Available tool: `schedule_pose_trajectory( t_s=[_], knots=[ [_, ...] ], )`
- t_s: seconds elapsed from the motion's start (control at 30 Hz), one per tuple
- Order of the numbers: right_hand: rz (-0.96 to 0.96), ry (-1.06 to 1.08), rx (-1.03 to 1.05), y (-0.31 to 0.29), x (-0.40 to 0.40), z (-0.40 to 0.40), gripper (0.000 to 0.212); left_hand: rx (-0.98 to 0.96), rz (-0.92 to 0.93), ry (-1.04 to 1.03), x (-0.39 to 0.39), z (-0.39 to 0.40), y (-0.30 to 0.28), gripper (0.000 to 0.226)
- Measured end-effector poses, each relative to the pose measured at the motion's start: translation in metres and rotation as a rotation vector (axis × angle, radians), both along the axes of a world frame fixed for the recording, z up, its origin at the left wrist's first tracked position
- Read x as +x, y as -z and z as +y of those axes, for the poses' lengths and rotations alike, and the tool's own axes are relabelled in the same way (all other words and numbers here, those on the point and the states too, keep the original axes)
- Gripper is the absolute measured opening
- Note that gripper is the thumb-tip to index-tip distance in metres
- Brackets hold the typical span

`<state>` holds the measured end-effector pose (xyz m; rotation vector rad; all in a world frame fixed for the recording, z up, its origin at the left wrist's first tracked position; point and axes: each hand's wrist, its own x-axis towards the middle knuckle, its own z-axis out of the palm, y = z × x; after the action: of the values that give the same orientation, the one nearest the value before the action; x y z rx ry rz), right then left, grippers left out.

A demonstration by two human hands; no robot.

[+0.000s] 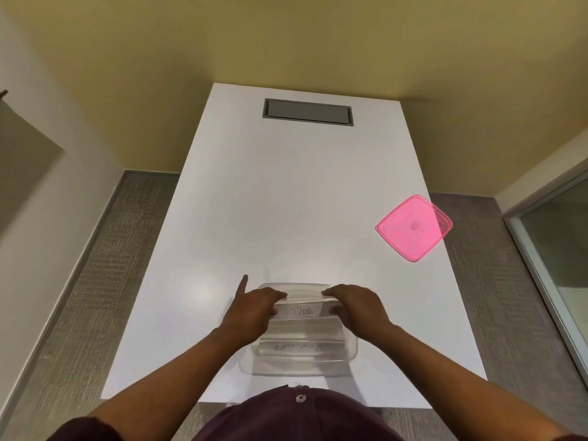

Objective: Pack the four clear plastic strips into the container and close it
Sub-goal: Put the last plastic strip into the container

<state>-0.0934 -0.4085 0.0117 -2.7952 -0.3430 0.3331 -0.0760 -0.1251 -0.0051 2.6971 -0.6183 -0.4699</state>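
Crosswise, strip pinched by both hands, over container.

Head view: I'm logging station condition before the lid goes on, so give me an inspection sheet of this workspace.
Surface: white table, with a grey recessed panel at its far end.
Job's things: clear container near the front edge, open; a strip marked "DOG" held over it; another written strip lying inside; strip count cannot be told. Pink lid far right, overhanging the table edge.
Clutter: nothing seen.
Hands: left hand and right hand each grip one end of the "DOG" strip.
Cables: nothing seen.
Surroundings: grey carpet, yellow wall, glass panel at right.
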Motion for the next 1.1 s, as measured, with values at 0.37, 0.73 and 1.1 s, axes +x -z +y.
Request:
schedule_pose_trajectory(
  t_s=[0.37, 0.73, 1.1],
  knots=[
    [0.152, -0.042, -0.220, 0.028, -0.001, 0.018, 0.040, 0.149, 0.025, -0.003, -0.007, -0.015, 0.015, 0.048],
    [0.152, -0.051, -0.331, 0.049, -0.003, 0.028, 0.046, 0.281, 0.023, 0.063, -0.001, -0.019, 0.028, 0.067],
    [0.151, -0.071, -0.302, 0.049, -0.001, 0.029, 0.041, 0.282, 0.011, 0.110, -0.001, -0.016, 0.021, 0.045]
  ],
)
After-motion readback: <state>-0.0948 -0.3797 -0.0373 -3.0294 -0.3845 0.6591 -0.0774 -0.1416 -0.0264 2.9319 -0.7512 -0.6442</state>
